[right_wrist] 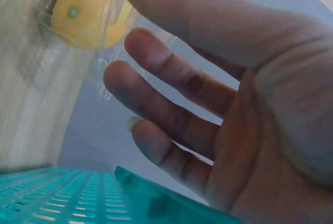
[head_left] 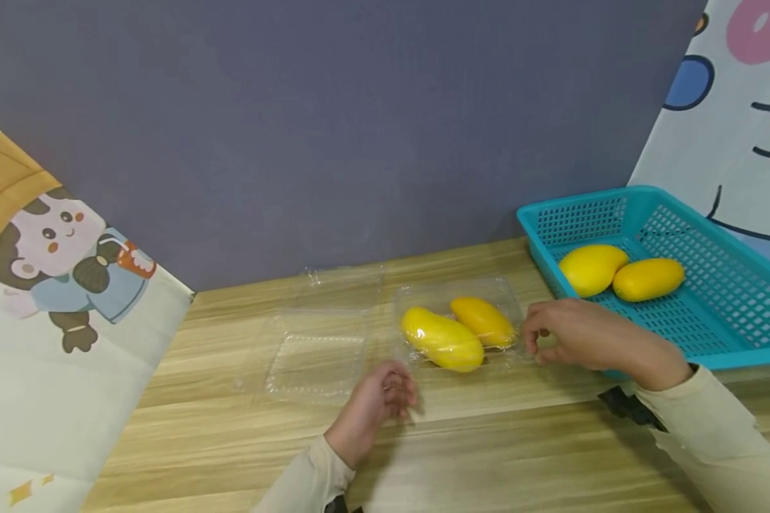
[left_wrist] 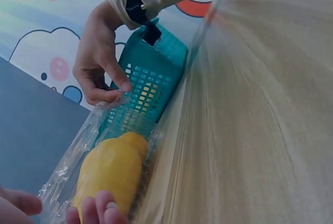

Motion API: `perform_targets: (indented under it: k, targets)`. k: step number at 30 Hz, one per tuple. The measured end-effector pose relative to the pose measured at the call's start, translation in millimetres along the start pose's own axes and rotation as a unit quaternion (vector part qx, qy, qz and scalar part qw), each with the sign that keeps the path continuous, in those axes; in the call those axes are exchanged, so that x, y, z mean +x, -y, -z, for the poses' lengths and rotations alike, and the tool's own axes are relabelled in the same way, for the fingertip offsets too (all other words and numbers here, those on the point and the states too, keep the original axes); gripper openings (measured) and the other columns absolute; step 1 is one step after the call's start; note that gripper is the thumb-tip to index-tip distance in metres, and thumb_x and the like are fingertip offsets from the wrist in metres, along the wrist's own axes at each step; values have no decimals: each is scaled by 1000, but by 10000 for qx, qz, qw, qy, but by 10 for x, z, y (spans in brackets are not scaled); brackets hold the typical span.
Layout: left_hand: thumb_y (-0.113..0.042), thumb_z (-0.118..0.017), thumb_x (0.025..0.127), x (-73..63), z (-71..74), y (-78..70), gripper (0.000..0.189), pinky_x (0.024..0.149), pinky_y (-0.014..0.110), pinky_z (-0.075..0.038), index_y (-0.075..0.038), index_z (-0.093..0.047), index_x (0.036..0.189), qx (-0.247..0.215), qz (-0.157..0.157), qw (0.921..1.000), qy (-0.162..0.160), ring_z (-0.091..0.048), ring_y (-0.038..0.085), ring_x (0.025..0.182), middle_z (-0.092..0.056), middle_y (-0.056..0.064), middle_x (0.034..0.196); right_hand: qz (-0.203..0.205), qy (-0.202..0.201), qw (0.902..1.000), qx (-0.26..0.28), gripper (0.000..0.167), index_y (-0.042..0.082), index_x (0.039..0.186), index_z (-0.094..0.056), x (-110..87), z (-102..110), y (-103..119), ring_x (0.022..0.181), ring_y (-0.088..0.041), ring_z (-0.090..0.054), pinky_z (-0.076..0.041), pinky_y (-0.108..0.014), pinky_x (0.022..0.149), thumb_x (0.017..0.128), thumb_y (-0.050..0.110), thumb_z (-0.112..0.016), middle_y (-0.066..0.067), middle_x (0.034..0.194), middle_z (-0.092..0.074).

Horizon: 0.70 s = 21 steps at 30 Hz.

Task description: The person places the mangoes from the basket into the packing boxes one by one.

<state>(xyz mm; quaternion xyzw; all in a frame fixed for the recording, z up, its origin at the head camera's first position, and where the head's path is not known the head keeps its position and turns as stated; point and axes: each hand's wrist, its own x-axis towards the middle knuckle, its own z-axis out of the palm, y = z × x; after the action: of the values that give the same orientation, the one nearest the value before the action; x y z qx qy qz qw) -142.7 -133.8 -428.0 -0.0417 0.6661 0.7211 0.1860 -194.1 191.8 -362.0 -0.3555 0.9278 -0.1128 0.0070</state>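
Plastic clamshell (head_left: 438, 291) near worktop's (head_left: 488, 442) rear edge should flex; hold rim. Right hand (head_left: 584, 333) apparently pinches it; left hand (head_left: 378, 400) (half-curled) empty.

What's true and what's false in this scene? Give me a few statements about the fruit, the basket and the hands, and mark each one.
1. Two yellow fruits lie in the teal basket. True.
2. The right hand is nearer the basket than the left hand is. True.
3. The left hand is inside the basket. False: it is near the clear fruit container.
4. In the head view, the basket is right of that container. True.
5. That container holds three fruits. False: it holds two boxed fruits.
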Motion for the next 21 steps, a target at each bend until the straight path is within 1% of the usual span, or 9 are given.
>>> perform_targets:
  k: [5, 9, 11, 13, 15, 16, 19, 21]
  targets:
    - [-36, -41, 103, 56, -21, -11, 31, 66, 25, -48, -8, -55, 103, -177, -32, 9997, -153, -60, 11, 74, -62, -1, 86, -90, 24, 10000, 3, 26, 37, 79, -63, -2, 26, 18, 81, -8, -59, -49, -29, 69, 78, 23, -84, 20, 85, -56]
    - [-34, -41, 103, 74, -18, 3, 30, 65, 24, -48, -7, -54, 104, -107, -34, 9994, -340, -60, 11, 73, -62, -1, 86, -458, 138, 9987, 194, 20, 38, 86, -65, -19, 33, 64, 86, -11, -61, -49, -30, 69, 80, 29, -82, 19, 93, -61]
    - [-33, -41, 103, 79, -14, 10, 30, 65, 24, -48, -6, -54, 104, -63, -55, 9993, -377, -61, 11, 73, -62, -1, 87, -693, 196, 9969, 313, 16, 37, 91, -66, -27, 44, 84, 89, -12, -62, -49, -31, 69, 84, 31, -79, 17, 97, -63]
    - [-32, -41, 103, 85, -12, 16, 29, 65, 24, -48, -6, -54, 105, -43, -67, 9992, -384, -61, 11, 73, -61, -1, 87, -899, 184, 9948, 448, 10, 34, 95, -67, -34, 51, 103, 89, -11, -61, -48, -30, 69, 89, 31, -74, 15, 97, -65]
    - [-31, -42, 102, 88, -13, 18, 27, 65, 24, -48, -7, -55, 104, -38, -90, 9992, -375, -61, 11, 73, -61, -1, 87, -1086, 103, 9924, 568, 3, 31, 96, -67, -36, 43, 130, 84, -8, -60, -47, -29, 66, 94, 30, -68, 14, 95, -65]
    - [-30, -42, 101, 91, -13, 22, 26, 65, 24, -48, -7, -55, 103, -33, -113, 9993, -365, -61, 11, 73, -61, -1, 87, -1171, 21, 9912, 621, 2, 29, 97, -67, -40, 32, 149, 81, -7, -59, -46, -29, 64, 96, 28, -65, 13, 92, -66]
    - [-25, -42, 100, 88, -18, 27, 23, 65, 24, -48, -7, -55, 103, -15, -175, 9993, -339, -61, 11, 74, -61, -1, 87, -1390, -336, 9875, 663, 8, 24, 97, -67, -54, -42, 213, 70, -6, -54, -43, -27, 59, 99, 24, -59, 11, 84, -65]
    - [-22, -42, 99, 80, -22, 28, 22, 65, 24, -48, -5, -54, 105, -14, -207, 9993, -325, -60, 11, 74, -61, -1, 88, -1482, -582, 9853, 611, 9, 20, 97, -66, -68, -110, 256, 64, -6, -50, -42, -27, 57, 100, 20, -57, 9, 82, -65]
